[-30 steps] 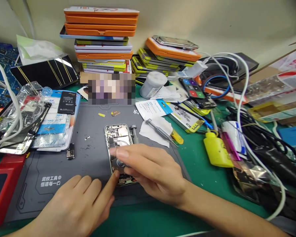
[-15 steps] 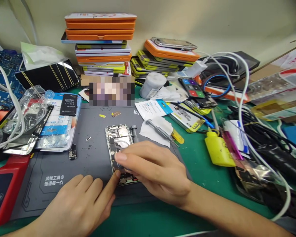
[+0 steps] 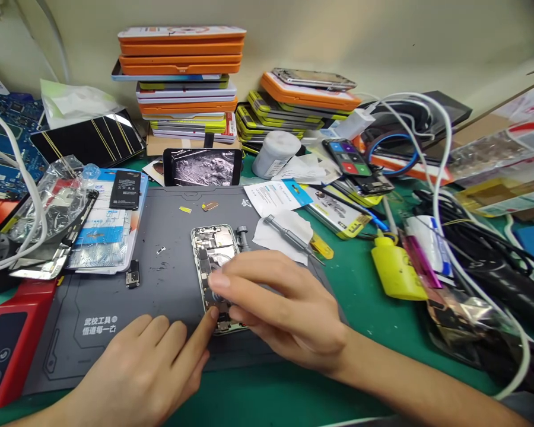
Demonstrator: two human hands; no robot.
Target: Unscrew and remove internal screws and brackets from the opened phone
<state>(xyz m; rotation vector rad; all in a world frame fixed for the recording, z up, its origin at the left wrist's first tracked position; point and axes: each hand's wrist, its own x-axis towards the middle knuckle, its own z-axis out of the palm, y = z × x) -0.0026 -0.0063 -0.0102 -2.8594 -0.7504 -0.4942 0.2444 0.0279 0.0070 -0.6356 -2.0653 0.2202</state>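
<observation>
An opened phone, its inner parts showing, lies on the grey work mat. My left hand has its index finger stretched out, the tip touching the phone's lower left area; the other fingers are curled. Over the phone's right side, my right hand has thumb and fingers pinched together. Whatever sits in that pinch is hidden or too small to name. A grey screwdriver rests on white paper, and another grey tool lies beside the phone's upper right edge.
A small part and yellow pieces lie on the mat. A battery rests at left, near a red device. Behind stand a lit phone screen and stacked orange boxes. A yellow bottle and cables are right.
My right fingers have shifted slightly, showing a little more of the phone's lower part. My left index finger stays in place. The screen at the back, pixelated earlier, now shows a grey picture.
</observation>
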